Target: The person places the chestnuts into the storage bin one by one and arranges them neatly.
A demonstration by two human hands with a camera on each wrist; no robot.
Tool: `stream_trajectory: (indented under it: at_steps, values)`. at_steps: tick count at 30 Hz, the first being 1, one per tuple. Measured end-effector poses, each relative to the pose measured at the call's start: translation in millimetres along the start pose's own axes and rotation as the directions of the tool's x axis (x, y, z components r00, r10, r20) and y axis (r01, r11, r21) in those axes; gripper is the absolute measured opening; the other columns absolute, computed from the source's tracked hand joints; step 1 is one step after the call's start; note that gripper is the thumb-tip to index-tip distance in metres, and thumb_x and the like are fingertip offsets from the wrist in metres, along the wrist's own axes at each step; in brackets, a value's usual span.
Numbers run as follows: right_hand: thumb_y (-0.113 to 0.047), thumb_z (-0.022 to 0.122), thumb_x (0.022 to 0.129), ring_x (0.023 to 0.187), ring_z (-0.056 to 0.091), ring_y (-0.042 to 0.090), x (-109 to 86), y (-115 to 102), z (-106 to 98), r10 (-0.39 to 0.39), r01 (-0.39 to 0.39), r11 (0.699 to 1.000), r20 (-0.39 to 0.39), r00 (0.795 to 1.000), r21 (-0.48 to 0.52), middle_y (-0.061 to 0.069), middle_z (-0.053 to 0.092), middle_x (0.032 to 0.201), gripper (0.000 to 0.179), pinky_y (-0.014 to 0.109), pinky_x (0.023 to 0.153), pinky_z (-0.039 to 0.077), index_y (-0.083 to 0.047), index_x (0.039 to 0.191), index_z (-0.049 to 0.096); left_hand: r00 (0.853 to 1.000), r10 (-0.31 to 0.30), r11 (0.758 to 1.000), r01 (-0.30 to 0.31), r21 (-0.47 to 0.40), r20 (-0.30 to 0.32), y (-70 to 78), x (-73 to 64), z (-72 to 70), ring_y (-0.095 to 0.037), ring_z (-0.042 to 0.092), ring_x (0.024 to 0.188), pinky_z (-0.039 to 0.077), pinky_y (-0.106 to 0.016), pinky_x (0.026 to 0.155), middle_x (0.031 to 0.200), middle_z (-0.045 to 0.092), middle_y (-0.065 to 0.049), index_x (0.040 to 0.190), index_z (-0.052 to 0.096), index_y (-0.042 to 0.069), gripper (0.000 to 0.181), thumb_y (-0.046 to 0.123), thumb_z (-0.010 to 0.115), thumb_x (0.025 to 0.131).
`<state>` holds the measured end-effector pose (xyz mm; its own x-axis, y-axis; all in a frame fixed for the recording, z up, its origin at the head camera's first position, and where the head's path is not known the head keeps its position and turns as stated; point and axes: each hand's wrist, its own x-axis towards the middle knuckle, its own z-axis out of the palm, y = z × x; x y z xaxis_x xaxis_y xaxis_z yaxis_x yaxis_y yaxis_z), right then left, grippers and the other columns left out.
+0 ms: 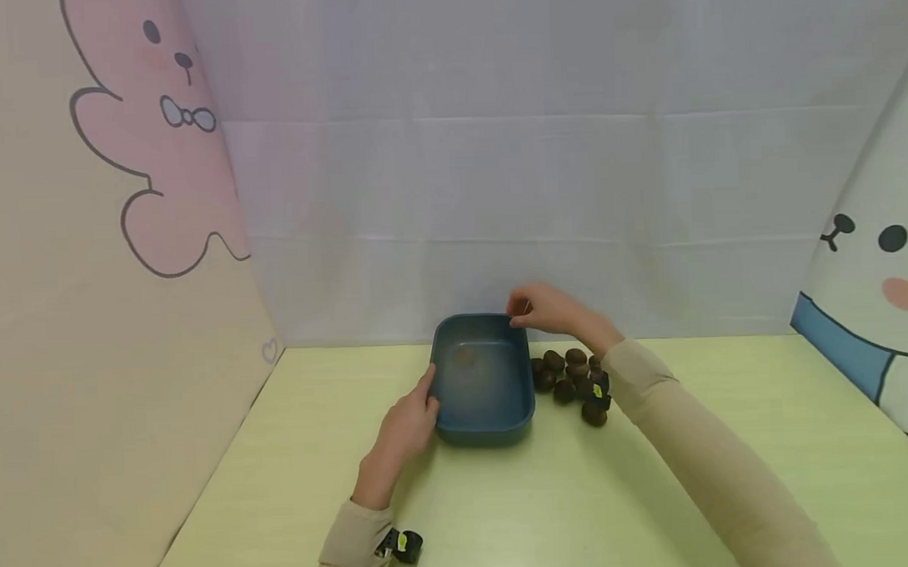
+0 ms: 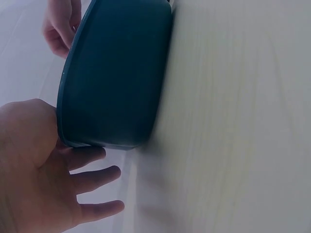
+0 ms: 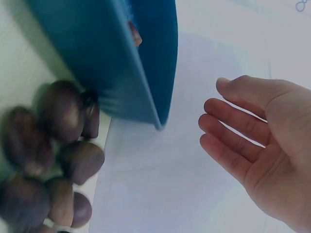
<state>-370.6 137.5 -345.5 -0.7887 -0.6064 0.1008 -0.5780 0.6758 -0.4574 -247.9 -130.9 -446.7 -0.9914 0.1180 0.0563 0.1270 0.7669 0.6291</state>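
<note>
A deep blue plastic bin (image 1: pixel 485 420) stands on the table. My left hand (image 1: pixel 408 427) holds its left wall, the thumb at the rim and several fingers stretched along the outside in the left wrist view. My right hand (image 1: pixel 547 309) is over the bin's far right corner. In the right wrist view its fingers (image 3: pixel 233 131) are loosely bent, apart from the bin and holding nothing. Inside the bin lies a brown chestnut (image 1: pixel 465 355), blurred in the head view and partly hidden by the wall in the right wrist view. Several dark brown chestnuts (image 1: pixel 564 391) lie in a group to its right.
A pale wall sheet (image 1: pixel 450 175) hangs behind the table's back edge. Printed sheets with cartoon animals stand at the left and right. The yellow-green tabletop (image 1: pixel 552 514) extends in front of the bin. Each wrist carries a small black camera (image 1: pixel 408 546).
</note>
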Motion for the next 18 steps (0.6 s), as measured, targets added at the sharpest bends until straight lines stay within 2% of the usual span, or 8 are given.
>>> stream_trajectory:
  at_steps: [9,18]
  values:
    - [-0.014,0.067,0.092,0.086,0.067,0.020,-46.4,23,-4,0.040,-0.039,0.999,-0.078,0.996,0.018,0.008,0.071,0.097,0.014,0.040,0.079,0.054,-0.005,0.102,0.071,1.000,-0.012,1.000,0.012,0.015,-0.003,0.0,1.5,0.7,-0.011,0.027,0.043,0.025,-0.025,0.043,0.052,0.036,0.003,0.159,0.026,0.013,0.057,0.017,0.037,0.103]
    - [-0.014,0.068,0.091,0.083,0.065,0.017,-88.3,35,8,0.038,-0.039,0.999,-0.102,0.994,-0.001,0.004,0.070,0.096,0.012,0.033,0.073,0.052,-0.008,0.101,0.071,1.000,-0.011,1.000,0.011,0.007,-0.010,-1.1,2.2,2.7,-0.012,0.028,0.044,0.025,-0.026,0.044,0.053,0.037,0.002,0.158,0.027,0.014,0.057,0.018,0.037,0.103]
